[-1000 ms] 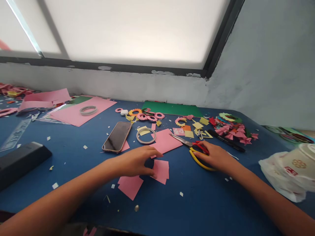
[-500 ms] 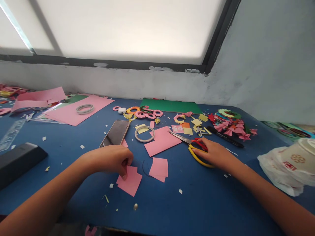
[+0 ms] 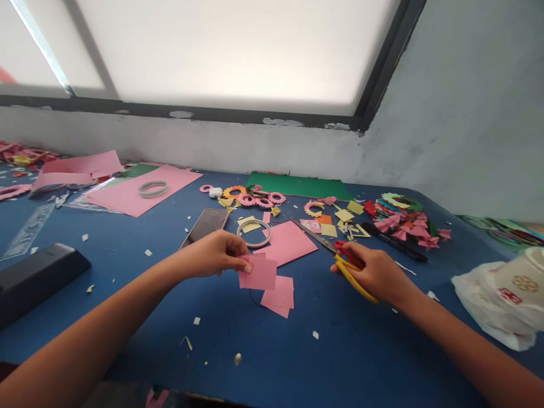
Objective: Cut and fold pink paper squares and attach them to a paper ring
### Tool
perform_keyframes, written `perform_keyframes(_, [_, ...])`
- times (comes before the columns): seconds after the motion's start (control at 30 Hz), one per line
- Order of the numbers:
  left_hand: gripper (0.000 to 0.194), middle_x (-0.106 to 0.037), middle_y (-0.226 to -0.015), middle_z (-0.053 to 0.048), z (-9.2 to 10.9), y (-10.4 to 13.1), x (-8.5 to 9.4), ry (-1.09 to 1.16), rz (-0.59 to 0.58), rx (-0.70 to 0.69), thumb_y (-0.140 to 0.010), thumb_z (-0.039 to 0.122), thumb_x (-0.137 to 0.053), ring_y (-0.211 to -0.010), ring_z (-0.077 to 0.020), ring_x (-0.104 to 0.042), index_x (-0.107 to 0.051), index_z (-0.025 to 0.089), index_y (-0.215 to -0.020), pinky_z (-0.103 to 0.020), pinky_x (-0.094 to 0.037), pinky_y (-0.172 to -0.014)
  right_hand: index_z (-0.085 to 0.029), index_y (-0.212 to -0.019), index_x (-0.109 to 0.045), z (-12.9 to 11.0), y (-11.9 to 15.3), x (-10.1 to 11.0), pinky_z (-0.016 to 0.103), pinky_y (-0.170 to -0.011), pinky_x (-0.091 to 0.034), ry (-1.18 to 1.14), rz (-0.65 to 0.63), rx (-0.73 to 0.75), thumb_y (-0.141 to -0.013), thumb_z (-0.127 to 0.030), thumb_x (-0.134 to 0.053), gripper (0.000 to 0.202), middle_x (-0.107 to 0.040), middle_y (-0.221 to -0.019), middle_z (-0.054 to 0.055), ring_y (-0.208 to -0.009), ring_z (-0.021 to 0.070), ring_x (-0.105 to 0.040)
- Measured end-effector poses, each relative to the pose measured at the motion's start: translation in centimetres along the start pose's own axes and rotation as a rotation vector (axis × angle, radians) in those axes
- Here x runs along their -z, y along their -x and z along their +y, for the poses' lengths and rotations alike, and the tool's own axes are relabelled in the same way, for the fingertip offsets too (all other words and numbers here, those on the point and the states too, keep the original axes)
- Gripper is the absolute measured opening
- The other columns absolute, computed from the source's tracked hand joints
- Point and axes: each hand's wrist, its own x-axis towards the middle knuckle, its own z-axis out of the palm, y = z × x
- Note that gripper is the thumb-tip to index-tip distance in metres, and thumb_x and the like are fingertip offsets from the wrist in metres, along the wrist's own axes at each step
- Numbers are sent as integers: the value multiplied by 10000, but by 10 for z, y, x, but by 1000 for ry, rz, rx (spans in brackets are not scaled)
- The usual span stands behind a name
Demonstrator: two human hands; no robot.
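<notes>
Between thumb and fingers, my left hand (image 3: 221,254) pinches pink paper pieces (image 3: 261,275), held above the blue table at centre. Just below them lie other pink squares (image 3: 280,296), overlapping on the table. My right hand (image 3: 374,269) grips the scissors (image 3: 348,271) by their red and yellow handles, blades pointing up and left. A larger pink sheet (image 3: 293,241) lies beyond, near the blade tips. The tape ring (image 3: 269,233) rests against its left side. A phone (image 3: 206,225) is partly hidden behind my left hand.
Paper rings (image 3: 263,201), yellow squares (image 3: 344,215) and a green sheet (image 3: 301,186) lie toward the wall. At right are a black pen (image 3: 399,243), a paper flower pile (image 3: 403,218) and a bagged cup (image 3: 510,289). A black object (image 3: 42,277) sits left.
My left hand has lifted the pink pieces off the table and moved them right and up. My right hand has raised the scissors slightly, and the view has shifted a little.
</notes>
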Motion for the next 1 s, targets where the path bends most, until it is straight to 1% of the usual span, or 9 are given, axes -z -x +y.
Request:
perform_keyframes(0.1, [258, -549, -634, 20, 0, -1, -1, -19, 75, -44, -725, 420, -635, -551, -100, -448, -644, 165, -762, -199, -326, -466, -226, -699, -483, -1, 1, -1, 253, -473, -339, 57, -13, 62, -798, -531, -453, 322, -605, -571, 17, -498, 183, -553])
perform_keyframes(0.2, [243, -555, -622, 18, 0, -1, -2, -78, 154, -90, -721, 417, -649, -596, -113, -466, -678, 180, -767, -216, -339, -513, -235, -630, -407, -3, 1, -2, 257, -472, -327, 103, -5, 55, -803, -545, -434, 356, -603, -576, 23, -508, 188, -553])
perform_keyframes(0.3, [240, -558, -649, 14, 0, -2, -4, -81, 259, -125, -711, 415, -666, -622, -113, -488, -671, 176, -725, -222, -367, -540, -237, -638, -397, -5, 0, -4, 258, -474, -334, 103, 10, 56, -822, -534, -402, 349, -604, -590, 29, -520, 192, -566])
perform_keyframes(0.37, [264, -572, -683, 6, 1, -3, -8, 6, 317, -138, -736, 425, -642, -637, -116, -532, -628, 162, -744, -218, -403, -535, -235, -678, -414, -5, 0, -5, 257, -478, -346, 102, 34, 65, -831, -518, -393, 322, -613, -618, 34, -534, 197, -581])
perform_keyframes(0.43, [286, -568, -661, 11, 3, -5, -14, 167, 294, -131, -793, 445, -572, -599, -123, -584, -548, 161, -812, -205, -423, -471, -235, -704, -419, -5, 0, -5, 255, -473, -346, 118, 59, 62, -828, -516, -403, 307, -614, -621, 33, -540, 203, -591])
perform_keyframes(0.5, [287, -540, -590, 34, 6, -5, -21, 338, 214, -123, -834, 457, -511, -526, -137, -613, -463, 175, -854, -180, -397, -372, -236, -708, -417, -5, 1, -4, 251, -464, -339, 124, 71, 62, -821, -536, -413, 320, -606, -600, 20, -521, 197, -588])
perform_keyframes(0.63, [290, -590, -641, 8, 13, -4, -35, 542, 108, -120, -793, 414, -592, -606, -168, -656, -449, 176, -877, -149, -390, -327, -235, -642, -444, -11, 5, 1, 253, -447, -310, 184, 173, 122, -766, -675, -391, 461, -543, -493, 3, -443, 180, -548])
perform_keyframes(0.77, [281, -643, -735, -46, 17, -1, -43, 535, 87, -118, -773, 390, -615, -672, -168, -660, -560, 132, -872, -157, -431, -370, -221, -547, -468, -14, 9, 3, 259, -436, -286, 292, 305, 193, -720, -781, -314, 606, -498, -433, 19, -414, 179, -533])
perform_keyframes(1.0, [264, -659, -676, -49, 20, 5, -44, 441, 206, -211, -828, 361, -556, -619, -141, -648, -640, 118, -888, -166, -481, -424, -161, -672, -609, -9, 10, 11, 266, -455, -319, 438, 403, 206, -689, -836, -244, 768, -573, -525, 76, -506, 213, -581])
